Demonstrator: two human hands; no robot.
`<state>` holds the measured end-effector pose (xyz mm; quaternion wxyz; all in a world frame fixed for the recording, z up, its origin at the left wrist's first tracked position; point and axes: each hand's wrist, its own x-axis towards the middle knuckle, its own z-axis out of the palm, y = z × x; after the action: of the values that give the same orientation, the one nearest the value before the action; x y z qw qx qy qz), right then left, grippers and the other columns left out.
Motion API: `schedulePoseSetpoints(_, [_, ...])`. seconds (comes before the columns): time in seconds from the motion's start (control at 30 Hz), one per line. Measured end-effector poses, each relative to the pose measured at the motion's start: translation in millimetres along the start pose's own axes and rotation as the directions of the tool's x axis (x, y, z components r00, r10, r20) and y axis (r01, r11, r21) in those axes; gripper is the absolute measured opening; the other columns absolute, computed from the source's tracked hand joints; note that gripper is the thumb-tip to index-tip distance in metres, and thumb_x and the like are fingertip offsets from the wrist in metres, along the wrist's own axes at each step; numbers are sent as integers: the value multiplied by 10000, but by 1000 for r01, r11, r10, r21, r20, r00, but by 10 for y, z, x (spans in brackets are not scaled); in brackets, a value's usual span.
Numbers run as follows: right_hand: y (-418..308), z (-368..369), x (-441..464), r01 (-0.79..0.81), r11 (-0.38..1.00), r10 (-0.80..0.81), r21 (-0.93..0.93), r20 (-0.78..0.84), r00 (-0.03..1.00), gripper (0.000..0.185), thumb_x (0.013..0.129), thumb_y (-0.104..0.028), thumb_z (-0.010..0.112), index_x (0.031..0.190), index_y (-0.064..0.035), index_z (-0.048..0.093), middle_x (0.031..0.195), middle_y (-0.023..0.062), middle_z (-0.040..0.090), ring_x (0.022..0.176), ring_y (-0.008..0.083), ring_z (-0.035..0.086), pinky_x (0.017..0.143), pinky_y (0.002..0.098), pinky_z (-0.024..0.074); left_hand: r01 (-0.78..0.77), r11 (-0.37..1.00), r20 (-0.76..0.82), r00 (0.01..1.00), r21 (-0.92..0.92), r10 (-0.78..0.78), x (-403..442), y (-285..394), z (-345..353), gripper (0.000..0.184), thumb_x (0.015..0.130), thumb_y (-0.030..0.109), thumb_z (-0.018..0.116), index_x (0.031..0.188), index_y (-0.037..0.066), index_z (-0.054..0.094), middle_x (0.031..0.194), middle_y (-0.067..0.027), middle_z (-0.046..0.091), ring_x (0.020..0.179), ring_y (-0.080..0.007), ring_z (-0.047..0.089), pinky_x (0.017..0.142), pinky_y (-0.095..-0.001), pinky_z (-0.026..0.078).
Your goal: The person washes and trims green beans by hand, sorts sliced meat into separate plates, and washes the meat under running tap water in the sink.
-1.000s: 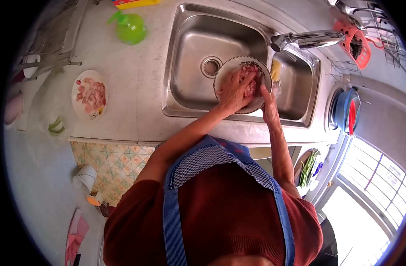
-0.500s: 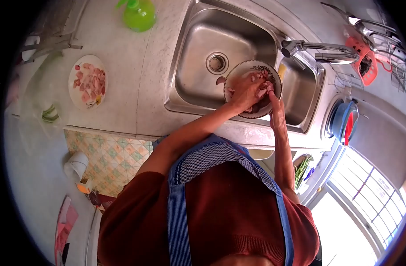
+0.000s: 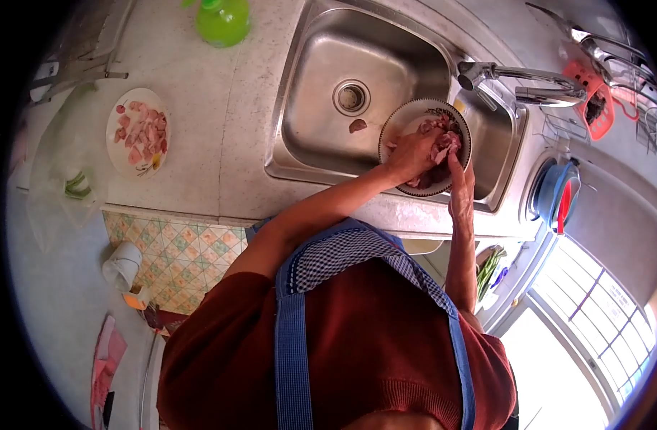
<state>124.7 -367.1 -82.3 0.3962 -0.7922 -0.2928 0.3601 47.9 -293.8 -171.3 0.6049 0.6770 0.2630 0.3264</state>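
Both arms reach forward, left hand (image 3: pixel 412 155) beside right hand (image 3: pixel 462 180).

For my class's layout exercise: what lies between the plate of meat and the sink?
In the head view, only bare countertop, crossed by a thin seam, separates the plate of meat and the sink.

Kitchen, w/ s/steel double sink (image 3: pixel 321 93), tap (image 3: pixel 532 84) & dish rack (image 3: pixel 633 64).

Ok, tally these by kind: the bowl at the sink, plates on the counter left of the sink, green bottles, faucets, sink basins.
Bowl: 1
Plate: 1
Green bottle: 1
Faucet: 1
Sink basins, large and small: 2
Total: 6
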Motion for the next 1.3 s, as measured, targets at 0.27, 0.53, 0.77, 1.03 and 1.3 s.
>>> schedulePoseSetpoints(0.27, [19,-43,-39,6,994,-7,113,10,1000,545,864,-346,468,1262,14,375,1178,137,483,1082,198,433,940,306,318,-34,998,-56,998,43,36,-4,-7,118,289,769,218,569,1003,60,510,768,-186,604,678,-369,586,592,-443,470])
schedulePoseSetpoints(0.53, [731,-55,34,-280,615,265,737,141,954,327,845,-243,465,1104,-49,508,1023,52,559,920,167,541,827,300,420,-103,820,197,980,563,-12,39,169,144,329,786,279,547,997,29,510,921,-194,540,775,-327,562,612,-438,461])
schedulePoseSetpoints(0.77, [889,31,68,-255,499,183,828,187,965,458,847,-216,413,1253,-4,396,1232,109,482,1126,229,464,982,342,332,-300,366,359,928,881,-103,-44,568,-3,403,720,302,613,1046,70,562,1142,-187,391,923,-378,497,637,-444,429])
schedulePoseSetpoints(1.03, [800,-25,0,-210,429,162,878,154,975,505,855,-240,456,1288,-10,334,1266,116,441,1143,234,449,984,373,336,-370,621,447,894,690,35,202,669,-224,305,738,124,552,1041,99,541,1117,-121,488,817,-296,598,621,-409,467])
schedulePoseSetpoints(1.3, [1040,-338,-279,-58,431,235,901,-50,971,475,852,-244,480,1234,27,397,1205,131,496,1082,240,498,944,368,383,-175,792,95,985,585,147,558,422,-856,44,774,85,552,811,97,573,769,-71,587,728,-254,591,598,-353,464])
